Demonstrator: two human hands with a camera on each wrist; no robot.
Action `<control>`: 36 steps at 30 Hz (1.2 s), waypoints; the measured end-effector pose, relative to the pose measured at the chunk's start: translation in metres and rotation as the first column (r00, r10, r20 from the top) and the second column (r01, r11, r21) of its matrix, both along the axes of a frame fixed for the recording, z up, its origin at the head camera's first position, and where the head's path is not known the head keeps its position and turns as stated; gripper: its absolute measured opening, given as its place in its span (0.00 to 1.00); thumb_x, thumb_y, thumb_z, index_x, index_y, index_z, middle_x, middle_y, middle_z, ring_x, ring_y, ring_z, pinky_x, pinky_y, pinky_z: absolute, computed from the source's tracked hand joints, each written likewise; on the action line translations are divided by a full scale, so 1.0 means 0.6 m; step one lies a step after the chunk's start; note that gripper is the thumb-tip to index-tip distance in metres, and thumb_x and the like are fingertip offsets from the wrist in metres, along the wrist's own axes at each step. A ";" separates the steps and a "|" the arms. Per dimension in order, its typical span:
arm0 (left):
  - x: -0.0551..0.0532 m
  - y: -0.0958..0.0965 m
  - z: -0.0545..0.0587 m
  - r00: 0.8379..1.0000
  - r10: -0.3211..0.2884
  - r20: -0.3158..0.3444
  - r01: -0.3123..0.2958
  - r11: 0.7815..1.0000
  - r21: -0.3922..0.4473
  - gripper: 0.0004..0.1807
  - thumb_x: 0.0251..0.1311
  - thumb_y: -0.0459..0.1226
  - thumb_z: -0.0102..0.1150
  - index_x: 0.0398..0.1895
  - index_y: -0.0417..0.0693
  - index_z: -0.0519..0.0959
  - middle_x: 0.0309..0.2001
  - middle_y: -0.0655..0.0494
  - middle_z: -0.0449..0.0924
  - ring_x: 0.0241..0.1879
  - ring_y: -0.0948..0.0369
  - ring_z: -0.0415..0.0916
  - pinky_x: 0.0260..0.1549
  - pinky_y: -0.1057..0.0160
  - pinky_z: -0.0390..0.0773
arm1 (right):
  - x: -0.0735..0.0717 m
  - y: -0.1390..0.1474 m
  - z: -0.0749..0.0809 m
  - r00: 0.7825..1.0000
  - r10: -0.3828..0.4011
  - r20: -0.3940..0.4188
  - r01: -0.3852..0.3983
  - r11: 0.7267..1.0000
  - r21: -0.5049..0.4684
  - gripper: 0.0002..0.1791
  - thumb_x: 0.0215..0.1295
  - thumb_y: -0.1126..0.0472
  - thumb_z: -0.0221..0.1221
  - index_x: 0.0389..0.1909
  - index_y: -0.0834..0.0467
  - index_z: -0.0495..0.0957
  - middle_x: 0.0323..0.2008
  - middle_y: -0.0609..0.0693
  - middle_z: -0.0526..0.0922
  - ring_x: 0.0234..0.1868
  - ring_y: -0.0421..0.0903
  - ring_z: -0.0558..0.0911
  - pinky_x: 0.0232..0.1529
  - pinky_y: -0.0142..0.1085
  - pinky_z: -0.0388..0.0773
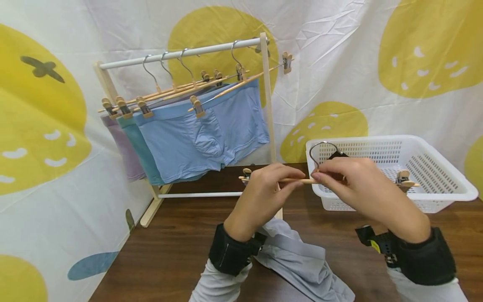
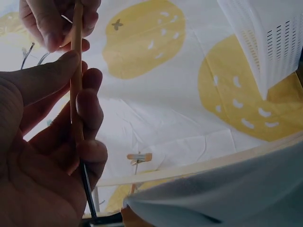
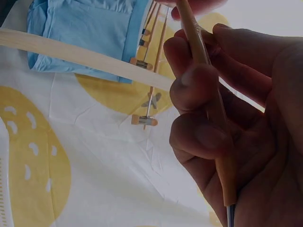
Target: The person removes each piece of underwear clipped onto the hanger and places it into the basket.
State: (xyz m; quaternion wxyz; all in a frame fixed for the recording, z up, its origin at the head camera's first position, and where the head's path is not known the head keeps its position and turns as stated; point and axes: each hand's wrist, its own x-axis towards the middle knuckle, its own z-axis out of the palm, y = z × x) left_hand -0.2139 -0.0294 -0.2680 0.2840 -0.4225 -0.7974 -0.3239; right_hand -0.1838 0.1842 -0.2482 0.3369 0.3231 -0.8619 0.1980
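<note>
Both hands grip one wooden clip hanger [image 1: 310,181] held level above the table. My left hand [image 1: 264,193] has thumb and fingers around its bar left of the middle. Close by, my right hand [image 1: 362,188] pinches the bar near the base of the metal hook, which points up. A clip shows at each end of the hanger, beyond the hands. In the right wrist view, fingers curl along the wooden bar [image 3: 222,165]. Below the hands, grey boxer briefs [image 1: 302,256] lie rumpled on the table.
At the left stands a small rack [image 1: 226,47] with blue boxer briefs [image 1: 177,142], green and purple pairs behind, hung from clip hangers. A white perforated basket [image 1: 445,167] sits behind my right hand, with something black inside. A lemon-patterned cloth [image 1: 332,84] covers the back.
</note>
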 end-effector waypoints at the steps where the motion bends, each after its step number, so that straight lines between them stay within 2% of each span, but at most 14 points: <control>1: 0.000 0.000 0.000 1.000 -0.011 -0.001 0.011 1.000 0.004 0.08 0.57 0.36 0.66 0.40 0.45 0.87 0.36 0.54 0.88 0.36 0.68 0.78 0.34 0.65 0.82 | -0.001 0.002 0.000 1.000 -0.001 -0.009 0.001 1.000 0.001 0.03 0.59 0.60 0.65 0.27 0.50 0.84 0.22 0.42 0.82 0.21 0.35 0.71 0.20 0.34 0.72; 7: 0.002 -0.004 0.009 0.996 -0.057 -0.073 0.062 0.996 0.065 0.08 0.59 0.37 0.65 0.39 0.43 0.86 0.43 0.51 0.89 0.46 0.69 0.80 0.45 0.66 0.82 | -0.002 0.021 0.001 0.999 -0.039 -0.018 0.039 0.999 -0.013 0.02 0.58 0.59 0.66 0.27 0.50 0.84 0.20 0.40 0.79 0.20 0.36 0.69 0.20 0.33 0.68; 10: 0.007 -0.010 0.017 0.989 -0.066 -0.131 0.083 0.988 0.132 0.08 0.59 0.36 0.64 0.39 0.43 0.86 0.46 0.48 0.88 0.50 0.66 0.79 0.44 0.63 0.83 | -0.001 0.030 0.003 0.997 -0.073 -0.019 0.073 0.997 -0.025 0.02 0.58 0.59 0.66 0.28 0.51 0.84 0.19 0.41 0.78 0.20 0.36 0.69 0.20 0.33 0.69; 13: 0.011 -0.018 0.026 0.979 -0.034 -0.199 0.082 0.969 0.235 0.07 0.59 0.35 0.64 0.37 0.42 0.86 0.44 0.47 0.87 0.46 0.64 0.80 0.32 0.63 0.82 | 0.000 0.040 0.006 0.994 -0.104 -0.023 0.103 0.994 -0.038 0.02 0.59 0.59 0.66 0.28 0.51 0.84 0.18 0.41 0.78 0.20 0.36 0.70 0.20 0.34 0.69; 15: 0.010 -0.025 0.031 0.974 0.002 -0.225 0.068 0.950 0.304 0.07 0.60 0.35 0.63 0.37 0.41 0.86 0.43 0.46 0.87 0.46 0.63 0.80 0.33 0.62 0.82 | 0.001 0.045 0.008 0.993 -0.118 -0.024 0.117 0.992 -0.049 0.03 0.59 0.60 0.65 0.26 0.50 0.84 0.18 0.41 0.78 0.20 0.36 0.70 0.20 0.34 0.69; 17: 0.008 -0.034 0.034 0.975 0.037 -0.218 0.043 0.936 0.350 0.08 0.61 0.35 0.62 0.39 0.40 0.85 0.43 0.46 0.86 0.45 0.63 0.80 0.33 0.60 0.82 | 0.002 0.050 0.009 0.991 -0.129 -0.030 0.127 0.990 -0.062 0.04 0.58 0.60 0.65 0.25 0.49 0.83 0.17 0.41 0.77 0.19 0.37 0.69 0.19 0.33 0.68; 20: 0.001 -0.048 0.034 0.989 0.046 -0.141 0.007 0.935 0.354 0.12 0.61 0.37 0.62 0.46 0.41 0.83 0.45 0.46 0.86 0.47 0.61 0.79 0.44 0.56 0.82 | 0.003 0.056 0.010 0.989 -0.140 -0.048 0.136 0.988 -0.078 0.05 0.57 0.61 0.65 0.24 0.49 0.82 0.16 0.42 0.76 0.19 0.37 0.68 0.19 0.31 0.66; 23: -0.009 -0.059 0.028 1.000 -0.023 -0.014 0.026 0.951 0.307 0.18 0.61 0.37 0.62 0.54 0.41 0.80 0.48 0.45 0.86 0.47 0.62 0.80 0.48 0.57 0.82 | 0.003 0.060 0.011 0.988 -0.140 -0.065 0.134 0.986 -0.096 0.05 0.57 0.62 0.65 0.24 0.49 0.83 0.16 0.42 0.76 0.18 0.37 0.68 0.19 0.28 0.64; 25: -0.014 -0.061 0.023 0.994 -0.088 0.071 0.066 0.960 0.272 0.20 0.62 0.36 0.62 0.57 0.41 0.78 0.48 0.45 0.86 0.46 0.62 0.81 0.46 0.57 0.83 | 0.003 0.062 0.011 0.988 -0.135 -0.075 0.127 0.986 -0.105 0.06 0.57 0.62 0.65 0.23 0.48 0.82 0.16 0.41 0.75 0.18 0.37 0.68 0.20 0.26 0.63; 28: -0.021 -0.060 0.016 0.967 -0.195 0.167 0.151 0.958 0.245 0.21 0.63 0.33 0.60 0.59 0.41 0.76 0.47 0.44 0.86 0.42 0.63 0.83 0.38 0.58 0.85 | 0.005 0.062 0.011 0.990 -0.121 -0.073 0.111 0.986 -0.121 0.08 0.57 0.62 0.65 0.22 0.47 0.82 0.15 0.40 0.74 0.17 0.37 0.67 0.19 0.26 0.62; 31: -0.023 -0.057 0.013 0.930 -0.288 0.229 0.230 0.941 0.249 0.20 0.64 0.32 0.58 0.60 0.41 0.75 0.42 0.42 0.87 0.39 0.62 0.83 0.33 0.55 0.85 | 0.007 0.060 0.010 0.992 -0.112 -0.064 0.104 0.987 -0.126 0.08 0.57 0.62 0.65 0.22 0.46 0.81 0.15 0.39 0.72 0.17 0.37 0.65 0.18 0.27 0.60; 36: -0.021 -0.055 0.012 0.862 -0.382 0.334 0.282 0.908 0.310 0.17 0.64 0.32 0.58 0.56 0.40 0.78 0.41 0.38 0.87 0.40 0.56 0.84 0.41 0.50 0.86 | 0.008 0.059 0.010 0.993 -0.107 -0.050 0.100 0.988 -0.121 0.09 0.57 0.62 0.65 0.22 0.44 0.81 0.14 0.39 0.68 0.16 0.37 0.64 0.17 0.28 0.58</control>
